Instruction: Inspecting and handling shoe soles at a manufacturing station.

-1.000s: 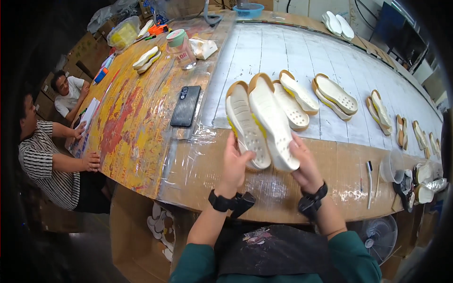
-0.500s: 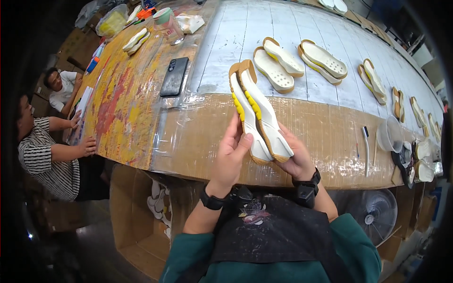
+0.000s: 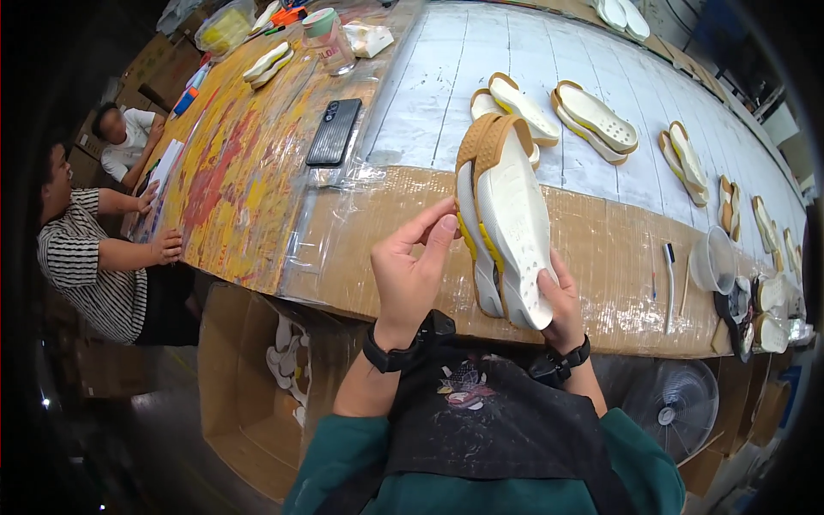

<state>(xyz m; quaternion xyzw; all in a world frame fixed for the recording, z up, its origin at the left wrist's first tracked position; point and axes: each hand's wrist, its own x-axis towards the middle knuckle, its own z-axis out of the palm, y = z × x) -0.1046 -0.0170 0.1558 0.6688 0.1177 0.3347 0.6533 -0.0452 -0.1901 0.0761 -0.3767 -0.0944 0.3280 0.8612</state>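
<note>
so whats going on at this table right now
A person at a long work table holds a pair of white shoe soles with tan and yellow edges, stacked side by side and lifted off the surface. The right hand grips them from beneath near the lower end, while the left hand touches their edge with its fingers. More soles lie in pairs on the table, beside a black phone. Two other people sit at the left.

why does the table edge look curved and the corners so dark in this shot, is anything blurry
Head view: fisheye lens bends the table edge and blackens the corners; glare sits on the plastic wrap by the phone; the pair of soles in the right hand and the left hand look sharp; far soles soften toward the rim.
</note>
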